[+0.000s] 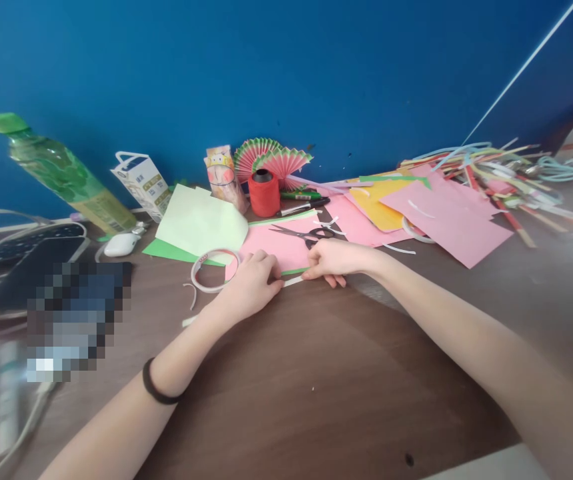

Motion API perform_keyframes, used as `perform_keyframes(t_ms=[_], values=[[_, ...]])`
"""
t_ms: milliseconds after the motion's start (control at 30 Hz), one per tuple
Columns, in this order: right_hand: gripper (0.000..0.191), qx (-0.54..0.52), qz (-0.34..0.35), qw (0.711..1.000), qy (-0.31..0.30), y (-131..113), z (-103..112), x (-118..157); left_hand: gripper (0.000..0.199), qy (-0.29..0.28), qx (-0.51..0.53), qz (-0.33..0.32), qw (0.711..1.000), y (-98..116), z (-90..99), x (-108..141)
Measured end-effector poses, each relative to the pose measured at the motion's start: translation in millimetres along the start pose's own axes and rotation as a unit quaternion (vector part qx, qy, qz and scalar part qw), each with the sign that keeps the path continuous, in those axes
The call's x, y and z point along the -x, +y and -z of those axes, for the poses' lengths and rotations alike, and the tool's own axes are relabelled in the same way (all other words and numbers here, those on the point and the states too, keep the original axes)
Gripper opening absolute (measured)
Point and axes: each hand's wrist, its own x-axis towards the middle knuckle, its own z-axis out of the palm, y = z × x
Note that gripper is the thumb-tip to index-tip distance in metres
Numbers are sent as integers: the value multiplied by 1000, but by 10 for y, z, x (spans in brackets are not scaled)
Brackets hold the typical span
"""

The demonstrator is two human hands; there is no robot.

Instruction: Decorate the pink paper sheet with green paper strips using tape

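Observation:
A narrow white strip (294, 281) stretches between my two hands, low along the front edge of a pink sheet (266, 248) with green borders. My left hand (254, 281) pinches its left end, fingers curled beside a roll of tape (194, 273). At the other end, the thumb and index finger of my right hand (334, 259) close on the strip. Dark-handled scissors (299, 233) lie on the pink sheet, just behind my right hand. Whether the strip touches the table cannot be made out.
Pale green paper (204, 220), a red thread spool (264, 193) and a folded paper fan (281, 160) stand or lie behind. Pink sheets (449, 220) and a pile of sticks and cords (506, 173) are right. A green bottle (66, 170), carton (141, 183) and phone (79, 307) are left.

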Motion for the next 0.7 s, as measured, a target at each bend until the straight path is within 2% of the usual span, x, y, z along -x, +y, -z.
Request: perform_keyframes(t_ms=[100, 267, 467, 600, 700], values=[[31, -6, 1, 1000, 0, -5, 2, -4, 5, 23, -25, 3, 999, 62, -4, 49], [34, -22, 2, 1000, -14, -1, 14, -11, 5, 2, -33, 56, 998, 153, -11, 105], [36, -75, 52, 995, -30, 61, 49, -29, 7, -6, 67, 84, 994, 145, -24, 106], [31, -91, 113, 988, 58, 44, 67, -21, 3, -6, 154, 92, 984, 131, -4, 106], [35, -97, 159, 976, 111, -3, 46, -20, 11, -19, 253, 88, 963, 137, 39, 89]])
